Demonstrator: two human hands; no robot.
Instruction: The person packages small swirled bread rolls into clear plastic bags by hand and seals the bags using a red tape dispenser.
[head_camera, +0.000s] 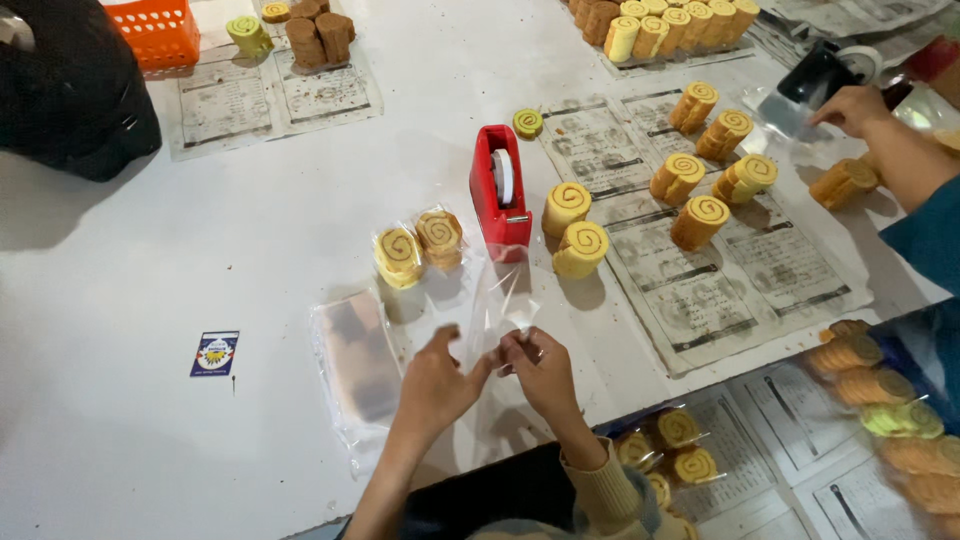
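Clear film: both hands pinch one small bag (497, 305), the left hand (437, 380) at its lower left edge, the right hand (540, 368) at its lower right, so that the mouth spreads open between them. The bag appears empty. Just beyond the grip stands a red tape dispenser (500, 195). Left of it lie two wrapped rolls (418, 246); right of it, bare rolls (575, 228) on newspaper (700, 290). Beside the left hand lies a stack of bags (355, 362). Another person's hand (850, 105) works far right.

One red tape dispenser (501, 190), one orange basket (155, 30), two wrapped rolls (418, 248), one small card (215, 353), one clear bag (497, 305), two hands (490, 375).
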